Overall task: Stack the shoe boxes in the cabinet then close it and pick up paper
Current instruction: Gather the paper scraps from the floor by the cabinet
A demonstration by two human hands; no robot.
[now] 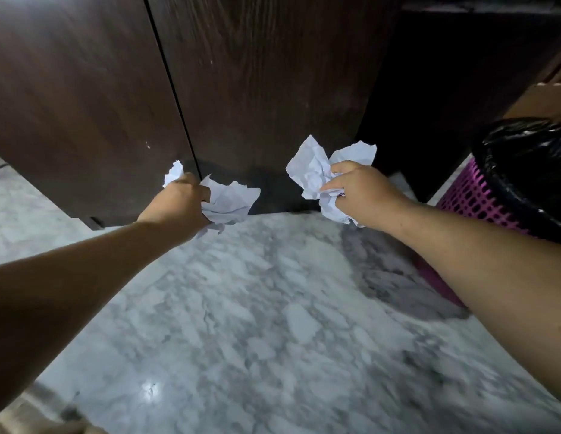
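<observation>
hands: left (176, 202), right (363, 192) grip crumpled paper (310, 170) | cabinet (257, 89) doors closed

Two bare forearms are showing, neither wearing any sleeve, watch or band. The left hand (179, 200) and right hand (362, 191) are wearing no gloves or rings.

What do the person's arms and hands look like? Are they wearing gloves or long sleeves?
No gloves and no long sleeves. The left hand and right hand are bare, and both forearms are uncovered as far as the picture shows. No watch, ring or bracelet is visible. Any sleeve higher up is out of view.
</observation>
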